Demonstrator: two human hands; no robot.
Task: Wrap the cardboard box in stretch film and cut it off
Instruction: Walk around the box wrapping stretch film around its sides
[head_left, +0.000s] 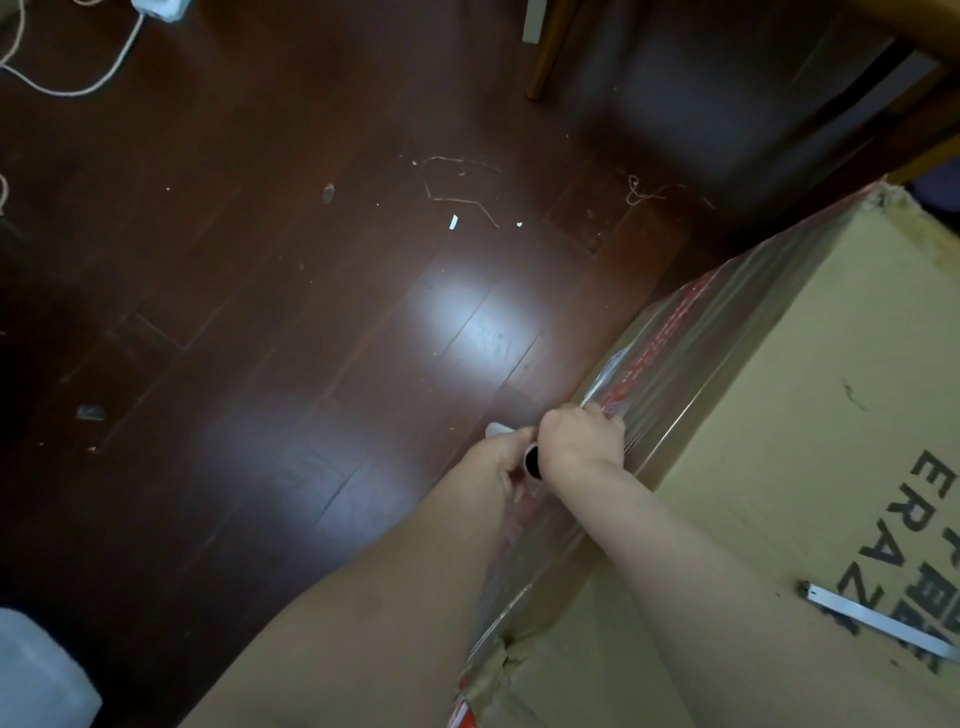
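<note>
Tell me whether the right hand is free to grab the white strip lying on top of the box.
Probably not yet. The right hand grips the film roll at the box side, together with the left hand. The white strip lies uncovered nearby, but the hand must let go first.

- One cardboard box is standing on the floor.
- One film roll is showing its dark core end.
- Two hands are showing: left hand, right hand.
- One white cable is lying on the floor.
- Two white scraps are lying on the floor.

Both bare forearms reach forward, left hand and right hand curled, knuckles nearly touching.
</note>
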